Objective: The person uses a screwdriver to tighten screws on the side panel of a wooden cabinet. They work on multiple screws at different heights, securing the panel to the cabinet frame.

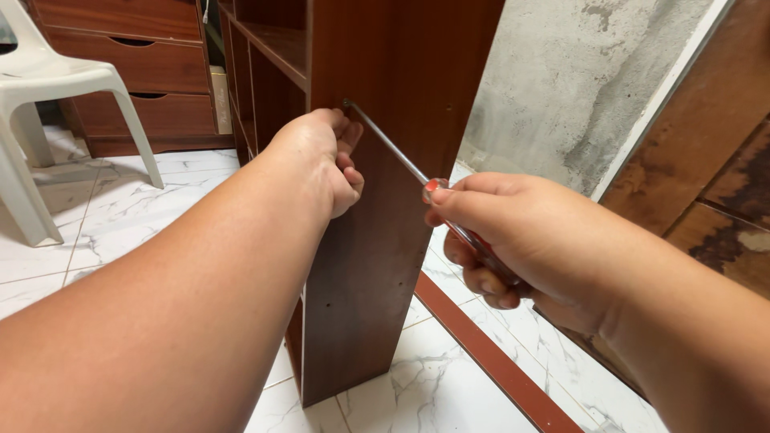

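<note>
Marble-tiled floor, left hand [321, 156] grip curled on cabinet panel [385, 200], right hand [521, 240] fisted around screwdriver [401, 160].

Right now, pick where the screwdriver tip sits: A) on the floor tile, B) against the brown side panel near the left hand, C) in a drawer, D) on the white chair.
B: the screwdriver in the right hand has its tip at the side panel, beside the left hand.

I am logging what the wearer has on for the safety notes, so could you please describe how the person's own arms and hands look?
Both forearms are bare as far as the picture shows, with no sleeves in view. The left hand and the right hand wear no gloves, and no rings, watch or wristband show. The fingernails that show are short and unpainted.
</note>
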